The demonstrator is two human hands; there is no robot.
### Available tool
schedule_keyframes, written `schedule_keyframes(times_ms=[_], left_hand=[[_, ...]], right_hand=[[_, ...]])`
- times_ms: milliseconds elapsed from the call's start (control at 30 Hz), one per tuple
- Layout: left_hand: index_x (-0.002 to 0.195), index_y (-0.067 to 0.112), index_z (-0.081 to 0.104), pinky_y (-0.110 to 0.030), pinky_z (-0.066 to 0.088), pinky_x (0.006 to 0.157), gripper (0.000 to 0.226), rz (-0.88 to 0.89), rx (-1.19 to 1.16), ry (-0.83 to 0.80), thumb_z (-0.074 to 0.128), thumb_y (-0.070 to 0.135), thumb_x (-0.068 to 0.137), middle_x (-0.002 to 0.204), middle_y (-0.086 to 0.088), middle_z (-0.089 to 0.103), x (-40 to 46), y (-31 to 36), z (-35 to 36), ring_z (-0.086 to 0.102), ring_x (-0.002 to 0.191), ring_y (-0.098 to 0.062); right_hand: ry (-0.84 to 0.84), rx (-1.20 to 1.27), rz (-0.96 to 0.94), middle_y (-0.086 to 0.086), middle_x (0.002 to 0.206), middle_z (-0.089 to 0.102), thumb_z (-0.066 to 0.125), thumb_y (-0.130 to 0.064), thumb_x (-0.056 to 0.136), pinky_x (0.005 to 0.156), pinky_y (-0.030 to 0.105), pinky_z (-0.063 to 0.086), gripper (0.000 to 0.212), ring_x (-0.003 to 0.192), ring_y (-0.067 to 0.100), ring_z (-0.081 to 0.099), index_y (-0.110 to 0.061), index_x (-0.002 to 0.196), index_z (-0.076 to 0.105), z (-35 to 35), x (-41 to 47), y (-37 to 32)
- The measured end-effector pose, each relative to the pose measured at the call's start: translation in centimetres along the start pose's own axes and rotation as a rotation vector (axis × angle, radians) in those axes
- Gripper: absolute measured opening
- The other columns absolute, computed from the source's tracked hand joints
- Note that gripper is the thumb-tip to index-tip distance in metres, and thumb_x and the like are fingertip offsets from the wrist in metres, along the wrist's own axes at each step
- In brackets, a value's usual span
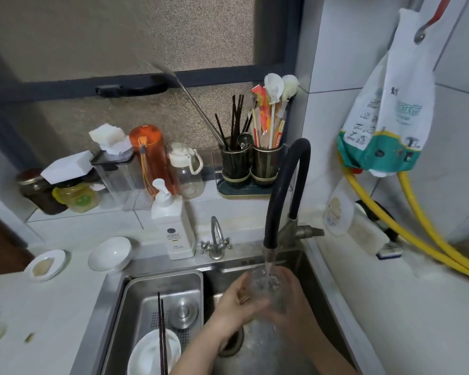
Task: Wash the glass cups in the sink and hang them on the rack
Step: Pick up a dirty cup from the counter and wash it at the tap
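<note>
A clear glass cup sits under the running stream from the black hose faucet, over the steel sink. My right hand curls round the cup from the right side. My left hand grips it from the left, fingers wrapped on the glass wall. Water pours into the cup's mouth and splashes down near the drain. No hanging rack shows in the head view.
A steel drain tray fills the sink's left half, holding a white bowl, dark chopsticks and a metal lid. A soap pump bottle, small tap, white dishes and jars line the counter. Yellow hoses run at right.
</note>
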State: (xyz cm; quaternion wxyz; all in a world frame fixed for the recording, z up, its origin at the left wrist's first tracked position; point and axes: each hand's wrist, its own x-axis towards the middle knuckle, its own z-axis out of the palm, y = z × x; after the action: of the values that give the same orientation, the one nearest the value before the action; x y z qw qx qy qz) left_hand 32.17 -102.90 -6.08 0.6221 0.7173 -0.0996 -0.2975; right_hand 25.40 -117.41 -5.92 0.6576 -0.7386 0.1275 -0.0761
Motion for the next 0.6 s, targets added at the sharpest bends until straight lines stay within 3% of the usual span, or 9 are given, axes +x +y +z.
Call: schedule_keyframes(times_ms=[67,133,233,333,400,467,600], left_hand=[[0.130,0.032,0.045,-0.017,0.048,0.092,0.072,0.034,0.006,0.026,0.083,0.011,0.072,0.125,0.016,0.060,0.2,0.2,-0.5,0.060,0.105,0.010],[0.131,0.036,0.042,-0.020,0.043,0.100,0.077,0.063,0.012,0.027,0.083,0.014,0.069,0.126,0.024,0.054,0.5,1.0,-1.2,0.055,0.106,0.017],[0.138,0.035,0.040,-0.014,0.042,0.100,0.084,0.119,0.083,-0.030,0.085,0.018,0.069,0.129,0.027,0.050,1.1,2.3,-1.2,0.050,0.114,0.016],[0.140,0.034,0.039,-0.012,0.042,0.101,0.086,0.163,0.206,-0.089,0.086,0.020,0.069,0.136,0.015,0.052,0.7,2.6,-0.5,0.052,0.122,0.005],[0.134,0.039,0.041,-0.005,0.037,0.098,0.083,0.188,0.277,-0.086,0.087,0.019,0.067,0.135,0.014,0.050,0.0,2.0,-1.3,0.049,0.121,0.008],[0.134,0.039,0.040,0.002,0.029,0.096,0.084,0.212,0.335,-0.063,0.087,0.018,0.067,0.133,0.013,0.044,-0.5,1.5,-2.8,0.042,0.123,0.009],[0.139,0.037,0.038,0.000,0.030,0.098,0.085,0.233,0.338,-0.061,0.085,0.021,0.070,0.133,0.013,0.045,0.2,1.8,-3.4,0.041,0.123,0.009]], right_hand=[[-0.035,-0.024,-0.025,-0.001,0.134,0.052,0.088,-0.011,0.063,0.103,0.035,0.047,0.087,0.121,0.008,0.054,-0.014,0.136,0.041,-0.2,0.4,-0.3],[-0.101,-0.059,-0.007,-0.003,0.144,0.043,0.086,-0.022,0.067,0.108,0.041,0.042,0.093,0.132,0.011,0.044,-0.018,0.143,0.033,-0.9,1.3,-0.6],[-0.123,-0.055,-0.008,-0.013,0.130,0.054,0.086,-0.029,0.068,0.090,0.029,0.055,0.079,0.117,0.007,0.057,-0.033,0.134,0.041,-2.8,2.0,-0.4],[0.000,-0.030,-0.003,0.003,0.120,0.062,0.088,-0.017,0.065,0.080,0.026,0.056,0.068,0.109,0.021,0.064,-0.022,0.122,0.050,-3.8,1.0,1.4],[-0.051,0.002,0.012,0.010,0.126,0.059,0.089,-0.013,0.063,0.087,0.035,0.056,0.076,0.115,0.029,0.061,-0.018,0.127,0.049,-3.4,0.5,2.5],[-0.129,-0.003,0.028,0.004,0.136,0.055,0.090,-0.027,0.061,0.100,0.043,0.049,0.090,0.124,0.022,0.055,-0.024,0.137,0.043,-2.4,0.4,2.1],[-0.226,-0.048,0.021,-0.009,0.131,0.059,0.084,-0.023,0.071,0.102,0.036,0.049,0.073,0.122,0.010,0.056,-0.034,0.134,0.048,-2.3,1.2,0.5]])
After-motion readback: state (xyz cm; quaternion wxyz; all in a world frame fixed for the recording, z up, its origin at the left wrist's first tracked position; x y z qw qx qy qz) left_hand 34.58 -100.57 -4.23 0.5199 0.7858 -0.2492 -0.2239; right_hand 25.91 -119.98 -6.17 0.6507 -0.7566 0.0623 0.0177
